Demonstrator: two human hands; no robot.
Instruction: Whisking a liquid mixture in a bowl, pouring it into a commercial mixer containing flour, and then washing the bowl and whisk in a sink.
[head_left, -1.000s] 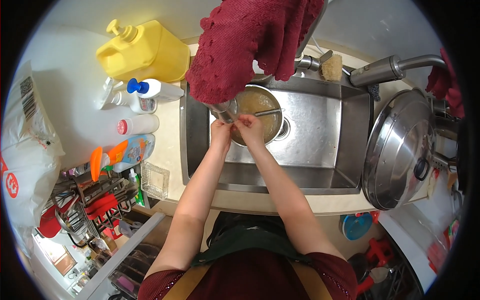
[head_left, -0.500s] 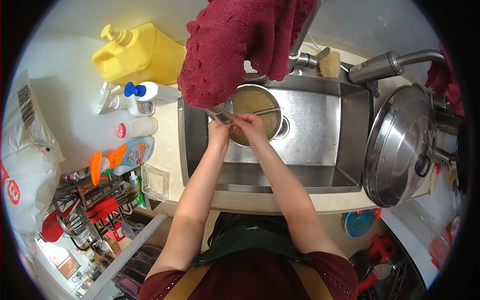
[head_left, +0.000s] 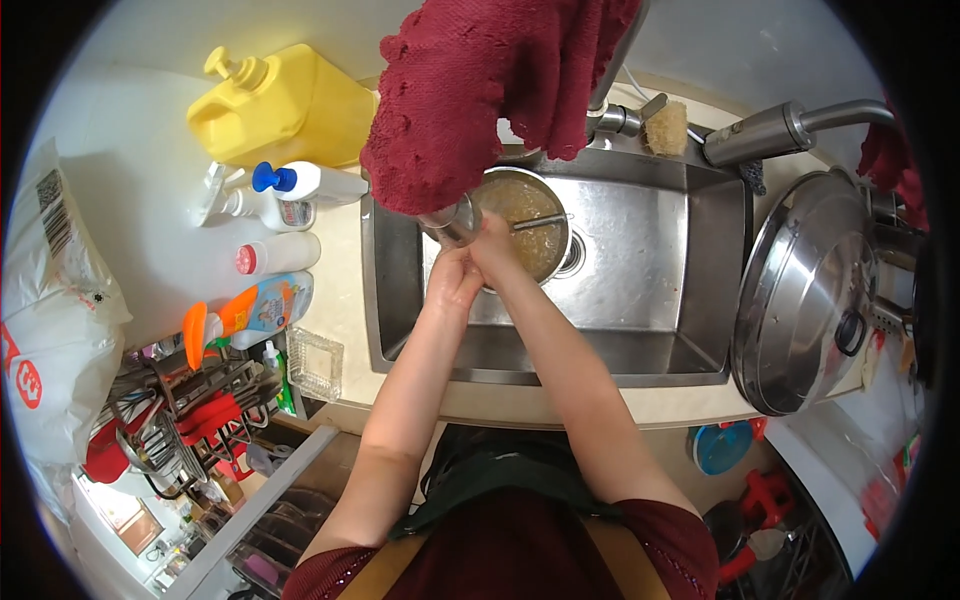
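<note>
Below the metal tap spout [head_left: 458,222], my two hands press against each other over the left part of the steel sink [head_left: 625,265]. My left hand [head_left: 455,278] is lower, and its fingers are mostly covered. Across it lies my right hand [head_left: 492,248], its fingertips hidden by the spout and the other hand. No held object can be made out. Just beyond them a round metal pot [head_left: 566,222] holds cloudy brownish water, with a dark thin handle [head_left: 540,221] sticking out. A dark red cloth [head_left: 440,110] drapes over the tap and hides much of it.
Left of the sink stand a yellow pump jug [head_left: 285,105], a white blue-capped bottle [head_left: 325,184], an orange-topped spray bottle [head_left: 262,308] and a clear plastic tray [head_left: 314,363]. A large steel lid [head_left: 800,290] leans at the right; a sponge [head_left: 666,128] sits behind.
Both hands shift: the right moves up and left across the left hand, and the left drops slightly nearer me. The whole view slides a little. Water in the pot looks more stirred.
</note>
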